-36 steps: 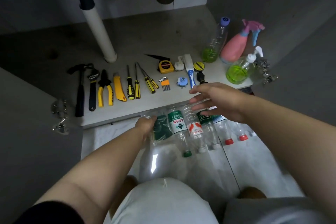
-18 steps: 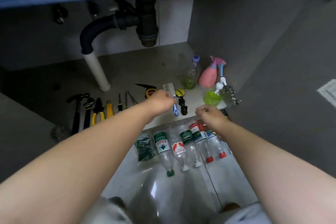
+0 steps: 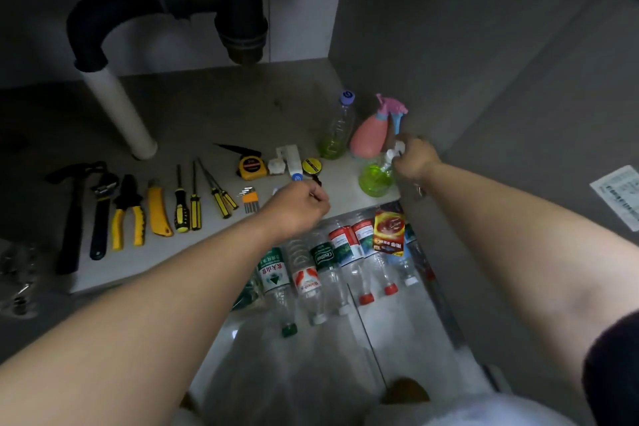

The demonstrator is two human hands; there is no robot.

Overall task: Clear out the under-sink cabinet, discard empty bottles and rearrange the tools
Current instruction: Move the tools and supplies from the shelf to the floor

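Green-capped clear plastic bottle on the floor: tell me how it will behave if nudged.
The green-capped clear plastic bottle looks empty, so probably very light. Lying on its side on the glossy tile floor, it would likely roll or skid. Thin walls may dent.

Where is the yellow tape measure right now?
The yellow tape measure lies on the cabinet floor near the middle of the head view, right of the screwdrivers, beyond the left hand.

Clear empty plastic bottles (image 3: 318, 273) are being kept side by side on the near floor. Yellow-and-black hand tools (image 3: 155, 204) are being kept in a row on the grey cabinet floor (image 3: 207, 107). To their right, a round green pump bottle (image 3: 375, 178) is being gripped by the right hand (image 3: 413, 159).
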